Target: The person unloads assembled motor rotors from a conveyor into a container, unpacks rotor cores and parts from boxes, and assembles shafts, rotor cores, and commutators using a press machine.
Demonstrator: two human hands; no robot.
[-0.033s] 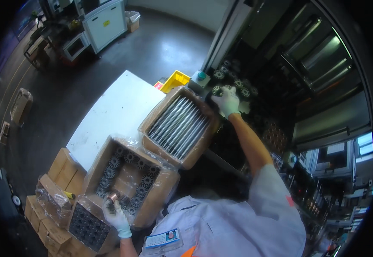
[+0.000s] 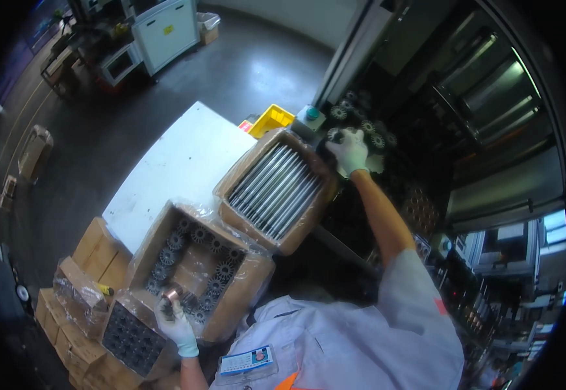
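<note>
- While the left hand (image 2: pixel 176 323) clamps its grip on a copper-ended part (image 2: pixel 170 297), the carton of black gears (image 2: pixel 195 257) lies at its one o'clock.
- At twelve o'clock, the right hand (image 2: pixel 350 151) closes on a gear (image 2: pixel 337 136) beside the carton of steel rods (image 2: pixel 276 188) on the table (image 2: pixel 166 175).

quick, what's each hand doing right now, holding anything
Left hand: closed on a small copper-ended round part over the box of gear-like parts.
Right hand: on a dark gear-like part; grip cannot be told.

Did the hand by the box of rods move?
No. The right hand sits at the same far corner of the box of rods as before.
</note>
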